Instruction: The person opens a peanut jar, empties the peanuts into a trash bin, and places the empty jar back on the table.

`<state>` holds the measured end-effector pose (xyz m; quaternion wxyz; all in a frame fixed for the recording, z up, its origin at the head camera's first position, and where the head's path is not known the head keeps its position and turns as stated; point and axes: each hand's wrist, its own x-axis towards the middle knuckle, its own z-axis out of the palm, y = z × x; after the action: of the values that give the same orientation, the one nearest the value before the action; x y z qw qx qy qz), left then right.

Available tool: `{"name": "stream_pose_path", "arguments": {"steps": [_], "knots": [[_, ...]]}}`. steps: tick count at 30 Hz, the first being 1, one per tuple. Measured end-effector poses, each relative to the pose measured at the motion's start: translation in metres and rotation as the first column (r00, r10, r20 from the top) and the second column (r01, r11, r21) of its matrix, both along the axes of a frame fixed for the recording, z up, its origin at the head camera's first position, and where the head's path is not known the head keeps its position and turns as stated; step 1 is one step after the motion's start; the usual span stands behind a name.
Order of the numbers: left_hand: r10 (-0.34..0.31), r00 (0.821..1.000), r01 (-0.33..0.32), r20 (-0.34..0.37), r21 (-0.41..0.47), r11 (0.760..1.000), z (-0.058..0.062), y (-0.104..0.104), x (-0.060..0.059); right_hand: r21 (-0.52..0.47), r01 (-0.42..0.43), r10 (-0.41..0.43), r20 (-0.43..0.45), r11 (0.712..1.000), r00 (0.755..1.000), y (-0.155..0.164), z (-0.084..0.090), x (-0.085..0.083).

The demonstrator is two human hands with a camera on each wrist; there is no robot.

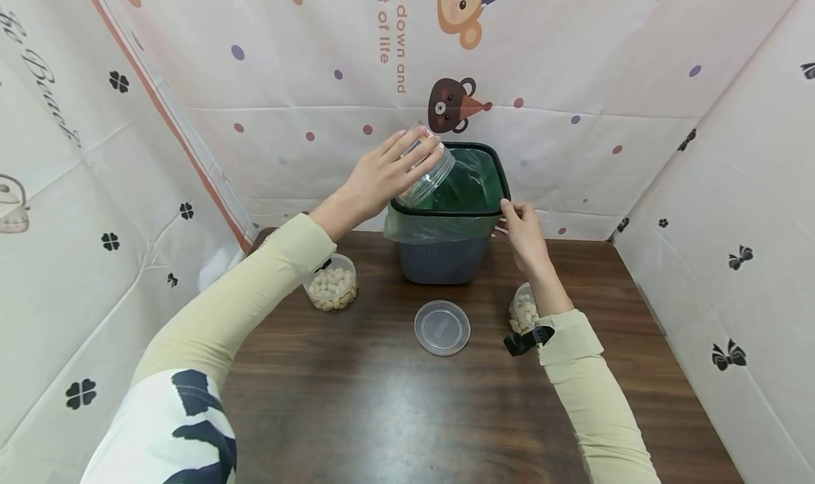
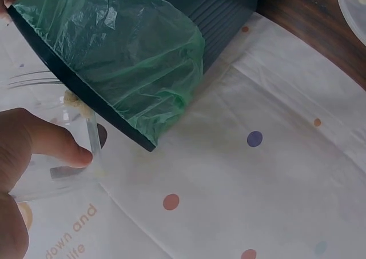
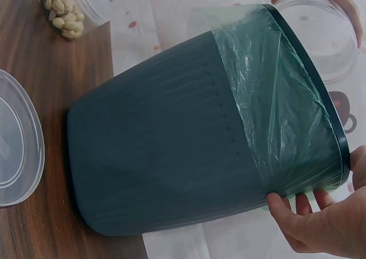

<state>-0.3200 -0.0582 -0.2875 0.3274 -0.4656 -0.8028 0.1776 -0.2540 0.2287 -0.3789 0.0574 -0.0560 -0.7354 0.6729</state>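
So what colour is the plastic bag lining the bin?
The plastic bag is translucent green, showing best in the right wrist view.

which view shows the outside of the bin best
The right wrist view: the bin shows side-on, bottom to top. The head view looks down into it, foreshortening its side; the left wrist view shows only part, cut off at the top.
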Motion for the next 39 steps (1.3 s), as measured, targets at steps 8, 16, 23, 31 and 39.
{"name": "stream_pose_path", "arguments": {"steps": [8,16,23,31,39], "knots": [[-0.025,0.999,0.025,-0.041,-0.012,1.0,-0.0017,0.0013,0.0004,-0.001,0.002,-0.002,0.012,1.0,1.0,-0.0003,0.0014,0.0002],[-0.047,0.994,0.044,-0.095,-0.031,0.999,-0.0024,0.0029,0.0005,-0.008,0.008,-0.008,0.015,1.0,1.0,-0.0005,0.0015,0.0009],[-0.086,0.988,0.077,-0.126,-0.079,0.994,-0.0004,0.0049,-0.0004,-0.002,0.018,-0.018,0.008,1.0,1.0,-0.0008,0.0011,0.0005],[-0.169,0.967,0.143,-0.192,-0.14,0.98,0.0027,0.008,-0.0027,-0.003,0.009,-0.009,-0.003,1.0,1.0,-0.0003,-0.0005,-0.0003],[-0.2,0.954,0.161,-0.223,-0.181,0.97,0.0055,0.0101,-0.002,-0.009,0.0,0.0,-0.004,1.0,1.0,0.0007,0.0006,0.0002]]}}
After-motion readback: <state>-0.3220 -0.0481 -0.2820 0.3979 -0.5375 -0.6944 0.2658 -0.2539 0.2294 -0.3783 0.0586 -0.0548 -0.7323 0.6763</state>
